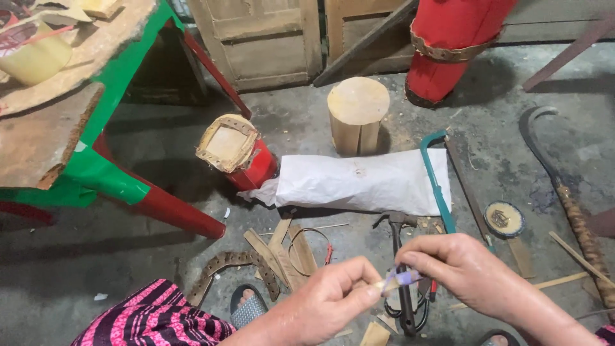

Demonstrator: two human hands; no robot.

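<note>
You are looking down at a grey concrete floor (96, 256) littered with wood scraps. At the upper left stands a bench (109, 173) with green and red legs and rough worn boards on top. Weathered wooden doors (262, 38) close off the back of the room, with a short round log block (357, 114) standing in front of them and a large red drum-like body (448, 45) beside it. A white sack (359, 181) lies across the floor, a small red drum (238, 152) with a square woven rim tipped against its left end and a teal-framed hacksaw (437, 179) at its right end. A hammer (400, 256) lies below the sack, a curved sickle (557, 179) to the far right, and a small round tin of nails (503, 219) between them.

Your hands are raised close together over the floor, near the bottom of the view. Your left hand (323, 304) pinches one end of a small strip (398, 280) between thumb and fingertips; your right hand (464, 269) clamps the other end the same way. The strip is short and thin, pale with a purplish tint, and blurred, so its material cannot be told. It hangs in the air between your fingertips, directly above the hammer's handle.
</note>
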